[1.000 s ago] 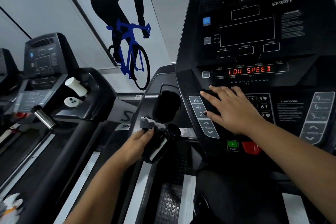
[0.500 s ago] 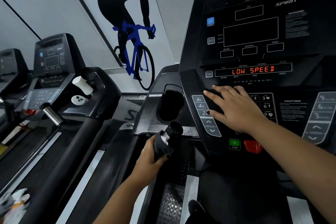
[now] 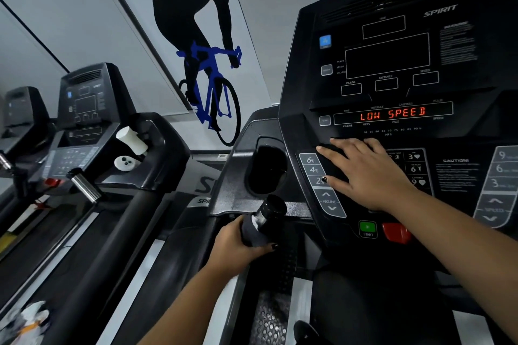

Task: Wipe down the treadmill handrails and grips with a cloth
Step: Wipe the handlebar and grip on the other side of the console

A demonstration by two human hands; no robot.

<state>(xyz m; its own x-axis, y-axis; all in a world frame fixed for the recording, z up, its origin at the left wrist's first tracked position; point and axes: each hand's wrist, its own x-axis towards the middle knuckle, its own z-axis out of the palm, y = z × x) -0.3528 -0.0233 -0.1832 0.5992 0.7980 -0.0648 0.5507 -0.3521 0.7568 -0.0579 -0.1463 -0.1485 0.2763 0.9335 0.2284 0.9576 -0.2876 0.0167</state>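
My left hand is wrapped around the left grip of the black treadmill, with a dark grey cloth pressed between palm and grip. Only the grip's round black end and a strip of metal show above my fingers. My right hand lies flat, fingers spread, on the console just right of the incline buttons, holding nothing. The display reads LOW SPEED in red.
A cup holder sits just above the grip. A second treadmill stands to the left with a white bottle and a metal grip. A cyclist poster hangs on the wall. White rags lie at lower left.
My left hand with the cloth slid from the top of the grip down along it and closed fully around it. The right hand stayed on the console.
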